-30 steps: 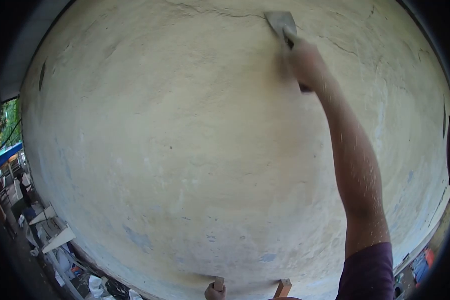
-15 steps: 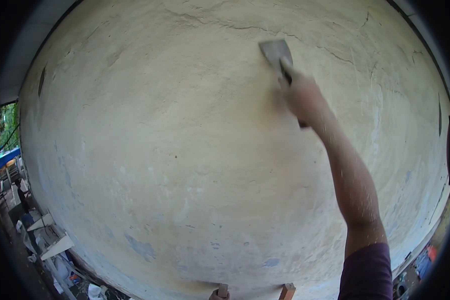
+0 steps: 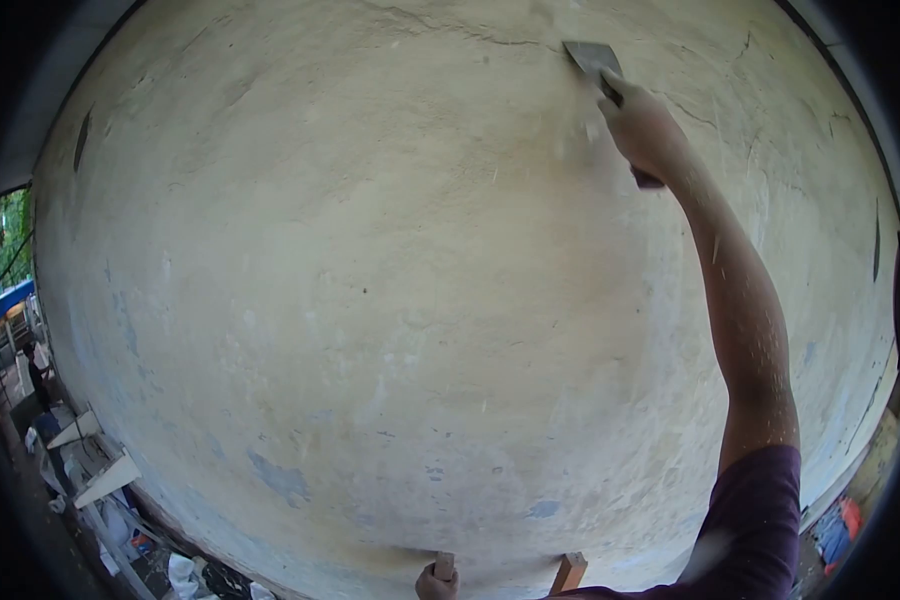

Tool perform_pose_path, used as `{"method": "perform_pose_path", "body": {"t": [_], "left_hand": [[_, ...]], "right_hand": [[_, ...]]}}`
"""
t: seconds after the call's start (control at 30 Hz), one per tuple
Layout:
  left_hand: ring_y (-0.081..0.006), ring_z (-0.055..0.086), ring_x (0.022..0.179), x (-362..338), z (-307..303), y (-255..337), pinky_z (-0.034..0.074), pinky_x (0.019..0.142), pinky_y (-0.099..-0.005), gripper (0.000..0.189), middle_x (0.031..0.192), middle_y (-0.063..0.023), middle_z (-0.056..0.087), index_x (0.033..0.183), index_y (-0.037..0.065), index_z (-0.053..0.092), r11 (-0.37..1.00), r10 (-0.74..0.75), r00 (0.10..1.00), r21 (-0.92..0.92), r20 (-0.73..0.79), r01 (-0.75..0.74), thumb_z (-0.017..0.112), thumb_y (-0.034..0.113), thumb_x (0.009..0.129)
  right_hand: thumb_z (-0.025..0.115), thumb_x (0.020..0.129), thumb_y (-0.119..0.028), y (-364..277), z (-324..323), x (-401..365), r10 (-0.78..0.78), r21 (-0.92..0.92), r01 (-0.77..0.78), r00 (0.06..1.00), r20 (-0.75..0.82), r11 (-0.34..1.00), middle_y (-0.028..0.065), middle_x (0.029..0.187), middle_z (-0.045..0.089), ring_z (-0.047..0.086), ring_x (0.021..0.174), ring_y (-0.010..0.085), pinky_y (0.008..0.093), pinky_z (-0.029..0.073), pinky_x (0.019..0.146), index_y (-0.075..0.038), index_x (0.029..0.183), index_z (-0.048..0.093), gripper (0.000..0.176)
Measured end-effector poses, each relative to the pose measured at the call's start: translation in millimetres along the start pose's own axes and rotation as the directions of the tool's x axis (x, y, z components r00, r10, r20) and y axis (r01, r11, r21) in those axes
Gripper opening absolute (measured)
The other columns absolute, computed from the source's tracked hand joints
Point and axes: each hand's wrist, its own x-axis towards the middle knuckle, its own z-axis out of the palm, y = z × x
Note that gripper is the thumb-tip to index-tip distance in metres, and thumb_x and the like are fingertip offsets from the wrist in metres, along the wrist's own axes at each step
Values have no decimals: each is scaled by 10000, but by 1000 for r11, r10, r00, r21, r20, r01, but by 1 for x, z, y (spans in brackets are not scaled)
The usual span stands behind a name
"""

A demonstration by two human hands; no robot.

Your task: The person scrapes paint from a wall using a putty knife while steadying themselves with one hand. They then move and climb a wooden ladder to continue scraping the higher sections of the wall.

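My right hand (image 3: 645,130) is closed around the dark handle of a wide scraper (image 3: 592,60). Its flat metal blade lies against the upper part of a cream-painted wall (image 3: 370,250), close to a long crack. Pale flakes speckle the forearm. At the bottom edge, my left hand (image 3: 437,583) is wrapped round the top of a wooden post (image 3: 445,565). A second wooden post (image 3: 569,572) stands to the right of it, also near the wall; the lower parts of both are out of view.
Thin cracks run across the top of the wall, and bluish patches (image 3: 280,478) show lower down. Triangular white brackets (image 3: 108,480), bags and clutter lie at lower left. Red and blue items (image 3: 840,525) sit at lower right. Dark edging borders the wall at both sides.
My right hand has moved the scraper up and to the right along the wall. My left hand keeps its grip on the post and shows a little more. The view has shifted slightly.
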Motion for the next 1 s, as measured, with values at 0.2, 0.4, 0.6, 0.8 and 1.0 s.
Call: {"method": "perform_pose_path", "body": {"t": [0.2, 0.4, 0.6, 0.8, 1.0], "left_hand": [[-331, 608, 914, -10, -9, -9, 454, 820, -406, 681, 914, -159, 670, 946, 95, 677, 1000, -27, 999, -4, -25, 27, 378, 700, 856], [-329, 608, 909, -9, -40, -11, 454, 817, -406, 682, 908, -156, 670, 939, 97, 679, 995, -6, 1000, 96, -28, 9, 377, 703, 855], [-327, 609, 905, -8, -44, -13, 455, 815, -405, 684, 901, -152, 671, 933, 98, 680, 992, 9, 1000, 126, 28, -12, 377, 706, 853], [-325, 609, 900, -5, -45, -14, 455, 813, -404, 686, 894, -149, 672, 926, 100, 682, 991, 1, 999, 131, 33, -5, 377, 709, 851], [-323, 609, 895, 10, -22, 11, 456, 811, -404, 688, 887, -146, 673, 920, 101, 684, 996, 23, 1000, 83, -4, -22, 377, 713, 849]], "right_hand": [[461, 911, -256, 12, -8, 44, 44, -18, -44, 999, 10, 999, 213, 899, 652, 632, 722, 291, 382, 482, 697, -122, 1359, 451, 468], [346, 958, -238, 9, -46, 106, 389, -100, -379, 913, 123, 920, 232, 774, 624, 608, 540, 283, 367, 467, 436, -53, 1280, 462, 390], [429, 941, -207, 76, -65, -34, 199, -100, -191, 977, 77, 977, 167, 725, 579, 580, 568, 300, 416, 459, 565, -112, 1158, 486, 244], [463, 954, -215, 91, -86, -99, 317, -222, -306, 948, 19, 926, 249, 906, 613, 607, 763, 382, 432, 445, 692, -144, 1282, 519, 340], [400, 946, -260, 110, -87, 87, 426, -344, -421, 903, -65, 840, 219, 908, 648, 635, 780, 382, 446, 499, 694, -85, 1133, 583, 315]]}}
